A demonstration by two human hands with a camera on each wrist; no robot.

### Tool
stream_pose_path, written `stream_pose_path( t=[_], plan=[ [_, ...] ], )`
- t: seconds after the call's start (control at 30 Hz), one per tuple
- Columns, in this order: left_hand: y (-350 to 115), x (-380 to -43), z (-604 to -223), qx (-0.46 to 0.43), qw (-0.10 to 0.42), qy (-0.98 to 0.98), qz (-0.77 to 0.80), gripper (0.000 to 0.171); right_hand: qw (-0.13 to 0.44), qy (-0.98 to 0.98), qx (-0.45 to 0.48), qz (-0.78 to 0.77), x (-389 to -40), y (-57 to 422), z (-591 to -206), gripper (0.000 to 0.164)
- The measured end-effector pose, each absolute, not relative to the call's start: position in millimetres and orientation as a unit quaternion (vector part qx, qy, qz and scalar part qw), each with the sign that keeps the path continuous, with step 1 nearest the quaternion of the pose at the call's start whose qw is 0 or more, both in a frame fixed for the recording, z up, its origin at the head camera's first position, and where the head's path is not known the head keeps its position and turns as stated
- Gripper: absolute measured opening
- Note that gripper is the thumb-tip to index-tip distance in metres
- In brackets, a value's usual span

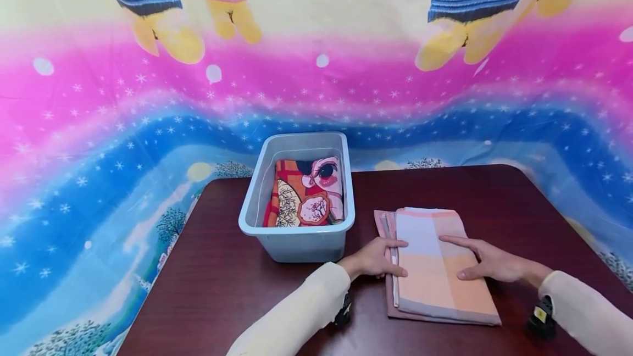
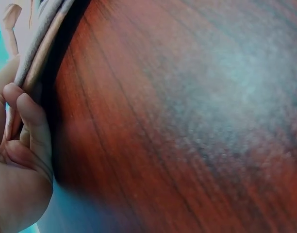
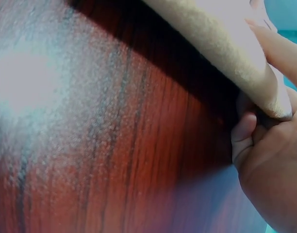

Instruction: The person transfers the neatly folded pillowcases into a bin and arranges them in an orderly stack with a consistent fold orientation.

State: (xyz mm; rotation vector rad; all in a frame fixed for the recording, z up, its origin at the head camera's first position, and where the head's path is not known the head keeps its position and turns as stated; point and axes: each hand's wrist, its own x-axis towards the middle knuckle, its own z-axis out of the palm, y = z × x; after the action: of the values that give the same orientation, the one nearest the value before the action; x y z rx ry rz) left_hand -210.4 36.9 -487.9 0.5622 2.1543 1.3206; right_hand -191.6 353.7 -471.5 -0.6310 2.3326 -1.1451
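A folded checked cloth [image 1: 430, 273] in peach, white and grey lies at the right of the dark table. Its layers fan out a little along the left side. My left hand [image 1: 373, 259] grips that left edge, thumb on top; the left wrist view shows fingers curled beneath the layers. At the opposite edge, my right hand [image 1: 499, 261] holds the cloth with its thumb over the top. In the right wrist view, fingertips [image 3: 244, 127] curl under the thick, fuzzy fold [image 3: 226, 58]. The cloth's underside is hidden.
Left of the cloth stands a grey plastic bin [image 1: 301, 246], close to my left forearm. Inside it lies a folded printed cloth [image 1: 296, 196], mostly red and orange with pink. The wooden table [image 1: 212, 290] ends before a patterned curtain [image 1: 316, 87] at the back.
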Motion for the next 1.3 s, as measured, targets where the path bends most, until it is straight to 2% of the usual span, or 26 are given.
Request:
stream_pose_path(
  t=[0.63,1.3],
  plan=[
    [40.4,-207.7,-474.7,0.2,0.286,0.813,0.467,0.067,0.249,0.845,-0.234,-0.411,-194.3,350.9,-466.7,0.082],
    [38.9,-206.0,-474.6,0.2,0.279,0.817,0.463,0.067,0.256,0.864,-0.179,-0.395,-192.0,346.1,-468.0,0.077]
  ],
)
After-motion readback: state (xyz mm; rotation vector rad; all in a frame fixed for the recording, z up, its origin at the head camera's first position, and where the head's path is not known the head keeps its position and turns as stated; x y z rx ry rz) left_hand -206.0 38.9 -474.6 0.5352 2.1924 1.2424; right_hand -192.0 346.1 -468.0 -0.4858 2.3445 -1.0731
